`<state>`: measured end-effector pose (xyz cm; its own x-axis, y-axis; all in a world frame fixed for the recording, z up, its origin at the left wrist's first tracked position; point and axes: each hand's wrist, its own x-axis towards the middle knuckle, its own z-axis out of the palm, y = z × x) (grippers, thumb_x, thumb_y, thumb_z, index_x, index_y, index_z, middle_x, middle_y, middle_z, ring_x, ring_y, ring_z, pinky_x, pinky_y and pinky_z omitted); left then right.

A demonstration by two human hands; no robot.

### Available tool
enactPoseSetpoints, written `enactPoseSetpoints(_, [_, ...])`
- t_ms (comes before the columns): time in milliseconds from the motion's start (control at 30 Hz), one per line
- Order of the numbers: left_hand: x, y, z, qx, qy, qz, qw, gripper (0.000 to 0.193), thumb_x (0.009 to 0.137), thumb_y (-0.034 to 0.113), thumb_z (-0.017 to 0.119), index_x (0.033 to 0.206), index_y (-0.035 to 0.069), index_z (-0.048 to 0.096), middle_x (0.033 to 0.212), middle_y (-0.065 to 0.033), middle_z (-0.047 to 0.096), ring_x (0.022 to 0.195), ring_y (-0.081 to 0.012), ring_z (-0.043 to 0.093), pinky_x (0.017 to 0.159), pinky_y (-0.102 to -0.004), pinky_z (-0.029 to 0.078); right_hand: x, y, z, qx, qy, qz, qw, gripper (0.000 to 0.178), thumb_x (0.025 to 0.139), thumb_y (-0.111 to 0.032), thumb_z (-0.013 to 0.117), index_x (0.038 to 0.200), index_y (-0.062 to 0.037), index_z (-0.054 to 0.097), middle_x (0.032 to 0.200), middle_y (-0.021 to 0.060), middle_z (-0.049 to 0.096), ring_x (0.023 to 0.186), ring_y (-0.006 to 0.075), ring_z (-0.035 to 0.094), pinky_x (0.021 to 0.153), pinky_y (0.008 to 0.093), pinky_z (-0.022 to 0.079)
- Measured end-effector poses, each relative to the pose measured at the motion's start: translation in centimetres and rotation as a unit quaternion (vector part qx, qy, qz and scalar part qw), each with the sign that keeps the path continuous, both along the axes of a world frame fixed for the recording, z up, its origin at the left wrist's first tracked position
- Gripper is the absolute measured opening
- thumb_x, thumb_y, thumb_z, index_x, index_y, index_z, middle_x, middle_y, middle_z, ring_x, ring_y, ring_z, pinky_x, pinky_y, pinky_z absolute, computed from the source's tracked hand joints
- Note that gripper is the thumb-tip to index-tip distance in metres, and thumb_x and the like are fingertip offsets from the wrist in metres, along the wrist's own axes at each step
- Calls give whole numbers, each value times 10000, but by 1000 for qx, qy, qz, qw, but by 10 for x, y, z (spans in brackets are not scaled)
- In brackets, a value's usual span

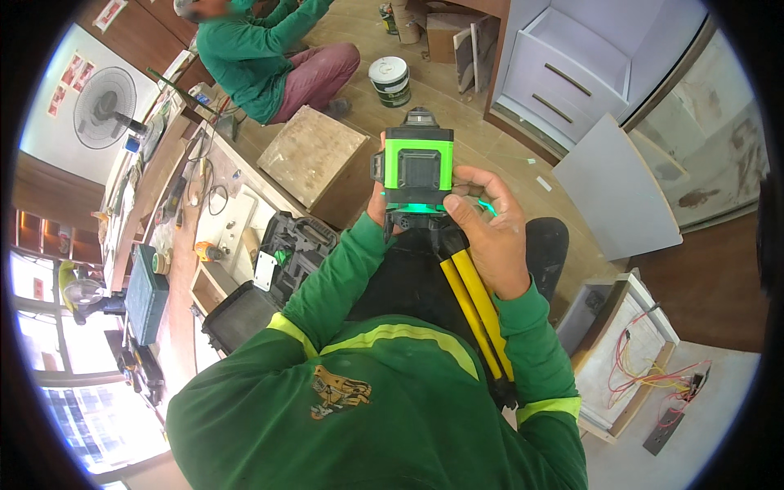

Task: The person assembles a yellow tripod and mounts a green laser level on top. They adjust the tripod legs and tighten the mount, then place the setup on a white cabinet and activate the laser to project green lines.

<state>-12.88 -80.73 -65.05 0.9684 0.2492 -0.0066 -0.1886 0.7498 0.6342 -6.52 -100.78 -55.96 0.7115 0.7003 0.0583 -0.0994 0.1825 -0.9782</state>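
Observation:
A green and black laser level (418,163) is upright in front of my chest, with green light glowing at its base. Beneath it is a tripod with yellow legs (474,306), folded together and slanting down to the right past my body. My left hand (376,204) is closed around the level's left side, its fingers mostly hidden behind the housing. On the other side, my right hand (496,233) pinches at the lower right corner, thumb on the base and fingers curled behind. Green light falls on those fingers.
An open black tool case (298,253) lies at left beside a cluttered workbench. A wooden box (314,155) and a paint bucket (390,82) stand ahead. Another person in green (253,61) crouches at far left. At right are a leaning white panel (616,196) and loose wires (645,367).

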Motion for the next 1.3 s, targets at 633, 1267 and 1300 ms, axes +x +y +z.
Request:
enactPoseSetpoints(633, [8, -18, -30, -84, -13, 42, 995, 609, 1098, 548, 585, 1508, 98, 577, 1270, -166, 676, 1003, -291, 667, 881, -480, 606, 7, 11, -21, 23, 12, 23, 999, 633, 936, -86, 900, 1464, -15, 559, 1294, 89, 601, 1070, 134, 679, 873, 301, 555])
enactPoseSetpoints(1267, [7, -18, -42, 0, 27, 44, 999, 567, 1104, 525, 590, 1415, 52, 609, 1232, -94, 679, 1106, -216, 670, 921, -411, 630, 6, 11, -32, 19, -11, 30, 999, 723, 922, -166, 917, 1519, -70, 520, 1396, 89, 550, 1216, 161, 584, 926, 332, 534])
enactPoseSetpoints(1300, [4, -17, -37, 13, 29, 43, 999, 572, 1101, 527, 594, 1417, 50, 608, 1230, -96, 680, 1109, -216, 671, 920, -410, 632, 8, 12, -31, 42, 24, 44, 998, 742, 922, -184, 918, 1532, -66, 512, 1408, 95, 555, 1214, 169, 585, 938, 338, 537])
